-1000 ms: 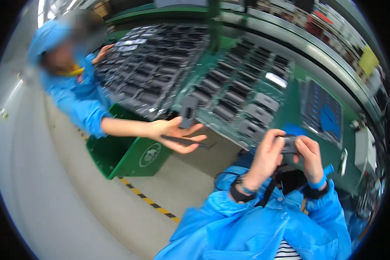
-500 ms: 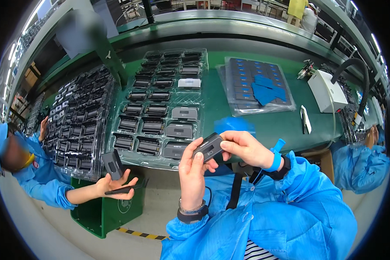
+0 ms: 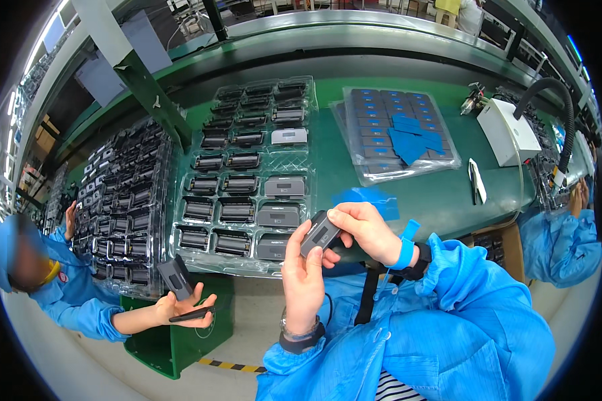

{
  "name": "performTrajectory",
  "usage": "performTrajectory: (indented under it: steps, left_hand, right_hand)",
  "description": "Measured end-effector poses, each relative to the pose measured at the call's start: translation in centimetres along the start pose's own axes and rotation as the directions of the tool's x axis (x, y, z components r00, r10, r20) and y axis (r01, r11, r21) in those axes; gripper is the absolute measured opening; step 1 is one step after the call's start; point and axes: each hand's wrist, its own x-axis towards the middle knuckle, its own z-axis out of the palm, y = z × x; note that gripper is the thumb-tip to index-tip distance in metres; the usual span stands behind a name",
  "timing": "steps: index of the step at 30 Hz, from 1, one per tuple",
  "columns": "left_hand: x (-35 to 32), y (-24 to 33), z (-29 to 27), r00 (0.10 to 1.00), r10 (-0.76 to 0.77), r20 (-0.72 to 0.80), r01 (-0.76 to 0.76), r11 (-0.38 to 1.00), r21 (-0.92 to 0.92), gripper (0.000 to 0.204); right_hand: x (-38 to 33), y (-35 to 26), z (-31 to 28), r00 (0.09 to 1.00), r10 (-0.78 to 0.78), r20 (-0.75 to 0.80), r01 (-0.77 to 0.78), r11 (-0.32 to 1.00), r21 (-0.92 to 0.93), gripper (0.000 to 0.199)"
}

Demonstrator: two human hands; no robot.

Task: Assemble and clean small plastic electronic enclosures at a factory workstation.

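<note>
Both of my hands hold a dark grey rectangular device cover (image 3: 320,234) with a small window, tilted above the table's front edge. My left hand (image 3: 303,279) is closed round its lower left side, thumb on its face. At the upper right end, my right hand (image 3: 366,230) pinches it between thumb and fingers. Just behind my hands lies a clear tray (image 3: 289,159) of black housings and several grey covers. Blue film pieces (image 3: 368,199) rest on the green table beyond my right hand.
A co-worker's hand (image 3: 188,309) at left holds a similar grey part and a dark stick-like tool. Another tray of black parts (image 3: 124,200) stands there. Farther right are bagged dark pieces (image 3: 374,164), white-handled tweezers (image 3: 476,180) and a white box (image 3: 508,134). Below left is a green bin (image 3: 174,347).
The cover has turned steeper in my hands, and my right hand has shifted slightly left and down. The co-worker's hand sits a little lower and farther right; the whole view has shifted slightly.
</note>
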Motion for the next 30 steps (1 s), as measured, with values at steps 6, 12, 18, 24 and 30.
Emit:
performTrajectory:
  steps: [6,12,18,24,30]
  left_hand:
    - [0.5,-0.2,0.2,0.998,0.034,-0.048,-0.026,0.986,0.167,0.039]
    - [1.5,0.8,-2.1,0.996,-0.054,-0.066,0.041,0.981,-0.187,0.035]
    - [2.2,0.9,-2.3,0.991,-0.06,-0.116,0.021,0.949,-0.315,0.038]
    - [2.7,1.0,-2.9,0.997,-0.027,-0.074,0.016,0.99,-0.142,0.045]
    - [2.4,1.9,-2.3,0.908,0.349,-0.231,-0.226,0.874,0.43,0.073]
  right_hand:
    - [0.3,-1.3,1.6,0.971,-0.233,-0.054,0.202,0.919,-0.339,0.042]
    - [3.2,-3.2,0.0,0.956,0.072,0.285,-0.038,0.992,-0.124,0.035]
    - [4.5,-3.4,-1.4,0.865,0.139,0.482,-0.104,0.99,-0.098,0.024]
    - [4.5,-4.6,-0.7,0.89,0.122,0.44,-0.02,0.973,-0.23,0.021]
    - [9.1,-6.0,-2.3,0.954,0.005,0.3,0.034,0.992,-0.125,0.018]
